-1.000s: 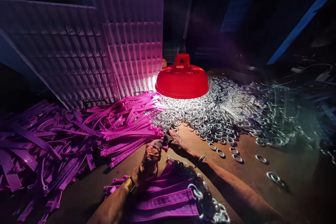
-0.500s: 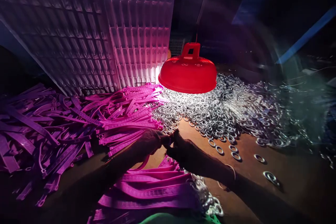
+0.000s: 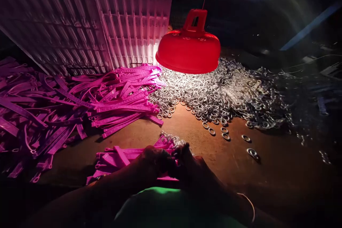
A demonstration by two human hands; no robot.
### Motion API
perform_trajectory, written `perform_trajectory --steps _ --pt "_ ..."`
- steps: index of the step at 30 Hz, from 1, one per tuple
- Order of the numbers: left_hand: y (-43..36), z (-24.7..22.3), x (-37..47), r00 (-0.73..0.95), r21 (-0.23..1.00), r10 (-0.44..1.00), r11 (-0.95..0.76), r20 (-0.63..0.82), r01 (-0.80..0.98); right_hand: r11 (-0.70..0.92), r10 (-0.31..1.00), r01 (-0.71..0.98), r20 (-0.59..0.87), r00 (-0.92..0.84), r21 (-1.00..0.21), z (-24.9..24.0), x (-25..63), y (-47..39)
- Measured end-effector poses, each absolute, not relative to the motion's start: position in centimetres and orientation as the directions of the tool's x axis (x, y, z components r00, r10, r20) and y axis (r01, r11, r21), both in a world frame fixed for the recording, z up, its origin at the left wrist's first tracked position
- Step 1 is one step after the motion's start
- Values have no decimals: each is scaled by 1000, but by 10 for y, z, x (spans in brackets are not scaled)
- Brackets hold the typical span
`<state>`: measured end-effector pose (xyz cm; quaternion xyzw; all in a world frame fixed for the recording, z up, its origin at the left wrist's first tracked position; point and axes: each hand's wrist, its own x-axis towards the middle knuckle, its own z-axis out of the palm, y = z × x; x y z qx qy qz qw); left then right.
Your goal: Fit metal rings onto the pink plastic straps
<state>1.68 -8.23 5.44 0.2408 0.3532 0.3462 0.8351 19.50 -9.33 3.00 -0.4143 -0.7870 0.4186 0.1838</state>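
My left hand (image 3: 155, 159) and my right hand (image 3: 187, 158) meet close to my body, fingers closed and fingertips together in shadow. A pink strap hung from my left hand a moment ago; what lies between the fingertips now is too dark to see clearly. Behind and under the hands lies a small bundle of pink straps (image 3: 117, 158), with silvery rings (image 3: 173, 139) gathered at its right end. Farther back on the left spreads a large heap of pink straps (image 3: 120, 108). A big pile of metal rings (image 3: 208, 96) lies to its right.
A red lamp (image 3: 188, 51) hangs low over the ring pile. Ribbed translucent panels (image 3: 133, 21) stand behind the straps. Several loose rings (image 3: 246, 138) lie on the brown tabletop (image 3: 213, 153). Green cloth (image 3: 165, 199) shows at my lap.
Both hands have come nearer to my body, from beside the strap heap to over the small bundle. The view has tilted down. The strap hanging from my left hand is no longer distinct.
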Motion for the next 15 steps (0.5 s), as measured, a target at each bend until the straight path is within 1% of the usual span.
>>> perform_trajectory --steps 2,4,6,7,9,11,13,15 --pt "-83 54 16 489 700 775 602 -399 -383 266 784 459 -86 -615 -848 35 195 -91" --pt "-82 52 14 500 787 784 549 -368 -282 242 743 426 -116 -660 -872 41 194 -87" --pt "-80 48 13 535 859 781 479 -322 -182 247 706 442 -152 -692 -862 49 194 -82" --pt "-80 46 13 542 876 783 455 -307 -162 260 691 467 -175 -701 -845 54 194 -79" --pt "-78 40 13 535 870 789 457 -302 -184 302 672 529 -216 -708 -793 62 193 -73" --pt "-76 31 13 526 837 788 495 -319 -234 349 642 561 -245 -727 -750 67 192 -66" --pt "-72 21 11 544 805 772 531 -329 -265 384 613 554 -245 -751 -738 66 192 -58" --pt "-67 8 8 561 796 743 562 -366 -225 379 605 525 -226 -763 -762 60 194 -53"
